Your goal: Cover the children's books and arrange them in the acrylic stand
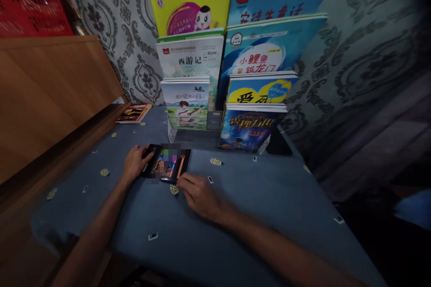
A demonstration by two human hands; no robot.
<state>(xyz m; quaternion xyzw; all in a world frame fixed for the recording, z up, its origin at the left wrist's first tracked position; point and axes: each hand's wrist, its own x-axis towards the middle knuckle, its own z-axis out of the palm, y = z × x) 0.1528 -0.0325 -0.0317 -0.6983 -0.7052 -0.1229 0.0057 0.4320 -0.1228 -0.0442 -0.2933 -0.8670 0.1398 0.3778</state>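
Note:
A dark-covered book lies flat on the blue patterned tablecloth, in front of a tiered book rack. My left hand curls over the book's left edge, gripping it. My right hand rests on the cloth at the book's near right corner, its fingertips bent and touching that corner. Part of the cover is blurred out.
The clear rack holds two columns of several upright children's books against the patterned wall. A small book lies at the table's far left. A wooden headboard stands at the left. The table's right edge drops into dark floor.

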